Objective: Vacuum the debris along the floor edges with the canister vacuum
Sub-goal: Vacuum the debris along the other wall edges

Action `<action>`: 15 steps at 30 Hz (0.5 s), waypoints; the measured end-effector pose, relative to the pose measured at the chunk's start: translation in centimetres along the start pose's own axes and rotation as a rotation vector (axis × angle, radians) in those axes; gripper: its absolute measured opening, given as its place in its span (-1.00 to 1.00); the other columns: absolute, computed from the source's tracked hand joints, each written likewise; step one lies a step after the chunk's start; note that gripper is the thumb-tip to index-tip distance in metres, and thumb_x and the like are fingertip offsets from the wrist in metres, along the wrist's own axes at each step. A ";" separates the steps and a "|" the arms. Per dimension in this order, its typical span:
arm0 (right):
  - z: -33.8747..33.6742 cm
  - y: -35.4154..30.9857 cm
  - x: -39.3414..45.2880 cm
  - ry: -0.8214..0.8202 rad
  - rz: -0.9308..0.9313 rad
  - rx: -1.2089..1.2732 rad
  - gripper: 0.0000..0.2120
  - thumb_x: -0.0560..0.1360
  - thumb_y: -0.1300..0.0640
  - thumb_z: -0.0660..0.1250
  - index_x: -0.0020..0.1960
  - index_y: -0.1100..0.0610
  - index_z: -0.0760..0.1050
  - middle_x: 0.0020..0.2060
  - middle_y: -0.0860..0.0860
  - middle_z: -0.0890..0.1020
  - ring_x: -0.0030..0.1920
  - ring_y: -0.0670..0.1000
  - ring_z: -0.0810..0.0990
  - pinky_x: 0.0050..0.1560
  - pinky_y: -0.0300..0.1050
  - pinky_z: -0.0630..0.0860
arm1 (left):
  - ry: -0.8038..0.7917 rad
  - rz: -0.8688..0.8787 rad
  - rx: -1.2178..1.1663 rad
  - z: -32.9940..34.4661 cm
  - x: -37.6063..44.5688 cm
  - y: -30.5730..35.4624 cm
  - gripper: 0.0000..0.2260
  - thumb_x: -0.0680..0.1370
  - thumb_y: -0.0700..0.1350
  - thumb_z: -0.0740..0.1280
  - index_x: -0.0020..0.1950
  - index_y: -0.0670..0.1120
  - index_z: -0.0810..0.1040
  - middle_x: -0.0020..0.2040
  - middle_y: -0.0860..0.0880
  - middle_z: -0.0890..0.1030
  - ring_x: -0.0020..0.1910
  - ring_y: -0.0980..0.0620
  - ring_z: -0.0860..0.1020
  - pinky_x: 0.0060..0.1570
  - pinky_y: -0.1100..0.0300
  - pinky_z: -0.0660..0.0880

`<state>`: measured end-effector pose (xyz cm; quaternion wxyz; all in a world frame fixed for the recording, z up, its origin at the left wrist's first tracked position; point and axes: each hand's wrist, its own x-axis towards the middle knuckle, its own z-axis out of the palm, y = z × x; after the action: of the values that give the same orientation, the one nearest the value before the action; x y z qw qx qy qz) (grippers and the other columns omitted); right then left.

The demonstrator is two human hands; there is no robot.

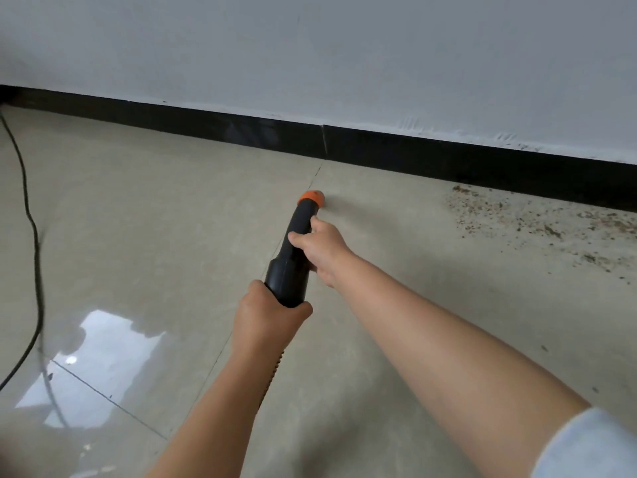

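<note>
My left hand (267, 317) grips the black vacuum nozzle's (293, 257) rear; right hand (322, 248) wraps its middle, orange tip (311, 199) on floor tile (172, 201), debris (537, 222) to the right.

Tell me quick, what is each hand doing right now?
Left hand: grips the rear of the black vacuum nozzle.
Right hand: holds the nozzle nearer its orange tip.

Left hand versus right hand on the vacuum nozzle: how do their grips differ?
The left hand wraps around the wide rear end of the vacuum nozzle, nearest the person. The right hand grips further forward on the narrower part, behind the orange tip, with fingers curled over from the right side. Both hold the same nozzle, pointed toward the black baseboard.
</note>
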<state>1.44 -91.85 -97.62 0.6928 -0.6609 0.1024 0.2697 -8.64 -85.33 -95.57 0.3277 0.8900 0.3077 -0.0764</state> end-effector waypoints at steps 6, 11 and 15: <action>-0.9 0.2 -0.8 0.064 0.029 0.057 -0.33 0.54 0.18 0.27 0.53 0.12 -0.02 0.44 0.06 0.28 0.34 0.13 0.38 0.29 0.08 0.42 | -0.067 0.061 0.056 -0.2 0.2 0.0 -0.70 0.35 -0.10 0.41 -0.05 -0.13 0.34 -0.25 -0.02 0.49 -0.37 0.05 0.48 -0.46 0.23 0.36; -4.3 0.9 -3.2 0.201 0.075 0.198 -0.34 0.51 0.21 0.29 0.52 0.07 0.05 0.38 0.06 0.36 0.31 0.13 0.42 0.27 0.07 0.44 | -0.187 0.157 0.161 0.6 -1.0 1.4 -0.70 0.35 -0.08 0.41 -0.06 -0.10 0.34 -0.25 0.01 0.45 -0.35 0.10 0.44 -0.44 0.25 0.35; -8.3 1.5 -5.7 0.320 0.160 0.361 -0.67 0.48 0.26 0.30 0.21 0.20 0.33 0.03 0.13 0.52 0.10 0.12 0.54 0.03 -0.02 0.53 | -0.327 0.264 0.214 2.0 -2.4 2.7 -0.68 0.33 -0.07 0.43 -0.05 -0.09 0.36 -0.20 -0.01 0.51 -0.27 0.01 0.53 -0.30 0.14 0.49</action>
<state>-2.30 -101.33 -96.89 0.7512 -0.5504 0.3090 0.1929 -8.79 -89.40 -94.82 0.2843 0.9279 0.1214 -0.2083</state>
